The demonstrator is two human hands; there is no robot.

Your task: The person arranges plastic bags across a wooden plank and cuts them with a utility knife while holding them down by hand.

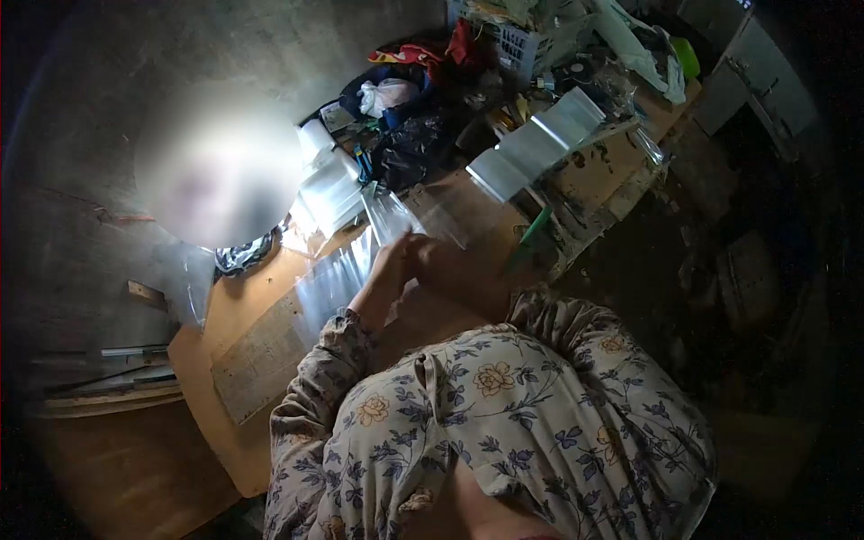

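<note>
My left hand (pixel 391 268) is over the middle of the table, its fingers closed at the lower edge of a clear plastic bag (pixel 391 214). Right beside it is my right hand (pixel 453 266), smeared by motion, so its fingers do not show clearly. More clear plastic bags (pixel 328 286) lie spread on the table under and left of my left hand. Behind them sits a stack of clear plastic bags (pixel 329 194) in bright light. To the right, a long translucent plastic strip or stack (pixel 526 153) lies across the table.
A wooden board (pixel 261 364) lies on the brown table (pixel 202 360). A black plastic bag (pixel 409 151), a white bag (pixel 387 95) and a grey basket (pixel 515 49) crowd the back. A green object (pixel 535 225) lies right of my hands. A glaring blurred patch hides the left back.
</note>
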